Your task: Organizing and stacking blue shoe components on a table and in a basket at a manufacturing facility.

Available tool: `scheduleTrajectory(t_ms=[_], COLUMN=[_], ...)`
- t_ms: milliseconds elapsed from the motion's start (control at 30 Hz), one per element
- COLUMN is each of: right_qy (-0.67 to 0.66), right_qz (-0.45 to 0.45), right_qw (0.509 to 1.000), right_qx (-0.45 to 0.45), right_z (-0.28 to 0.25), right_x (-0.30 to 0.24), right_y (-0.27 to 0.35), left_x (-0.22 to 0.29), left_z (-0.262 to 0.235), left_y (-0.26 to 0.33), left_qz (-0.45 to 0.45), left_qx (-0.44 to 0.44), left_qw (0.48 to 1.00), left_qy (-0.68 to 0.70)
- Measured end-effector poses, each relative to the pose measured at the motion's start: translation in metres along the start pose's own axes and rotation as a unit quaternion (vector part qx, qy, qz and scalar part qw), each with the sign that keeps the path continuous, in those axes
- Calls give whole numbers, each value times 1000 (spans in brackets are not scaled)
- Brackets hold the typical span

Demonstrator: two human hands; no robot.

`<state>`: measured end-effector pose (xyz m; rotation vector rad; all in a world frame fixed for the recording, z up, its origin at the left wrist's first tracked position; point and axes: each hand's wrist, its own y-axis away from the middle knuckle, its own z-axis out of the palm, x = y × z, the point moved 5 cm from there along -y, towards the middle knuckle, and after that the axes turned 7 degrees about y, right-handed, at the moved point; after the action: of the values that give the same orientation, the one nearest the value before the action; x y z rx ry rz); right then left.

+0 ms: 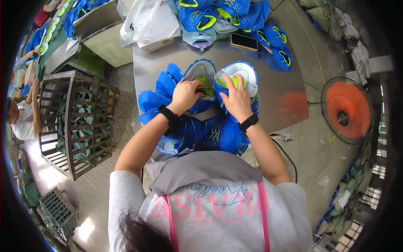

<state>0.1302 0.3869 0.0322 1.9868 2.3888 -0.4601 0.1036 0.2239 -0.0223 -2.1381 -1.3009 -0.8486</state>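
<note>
Seemingly, the left hand (184,95) is pinching a small dark tool (204,90) between two blue shoe uppers (218,80) on the steel table (273,84), while the right hand (237,98) is pressing flat, steadying one for the work.

The table (277,96) is brushed metal, dully glossy (it mirrors the fan's orange). The blue shoe uppers (166,84) at its nine o'clock look like soft matt cloth; the crate (75,122) is rough wood.
</note>
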Motion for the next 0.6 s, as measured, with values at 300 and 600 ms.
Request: scheduleTrajectory(t_ms=[300, 600], right_qy=[17, -480], right_qz=[-106, -147], right_qw=[990, 864], right_qx=[87, -31], right_z=[32, -44], right_x=[-32, -37], right_y=[-8, -35], left_x=[1, -4], left_z=[-4, 13], left_y=[-2, -9], left_qz=[12, 54], left_qx=[49, -66], left_qw=[997, 991], left_qy=[53, -107])
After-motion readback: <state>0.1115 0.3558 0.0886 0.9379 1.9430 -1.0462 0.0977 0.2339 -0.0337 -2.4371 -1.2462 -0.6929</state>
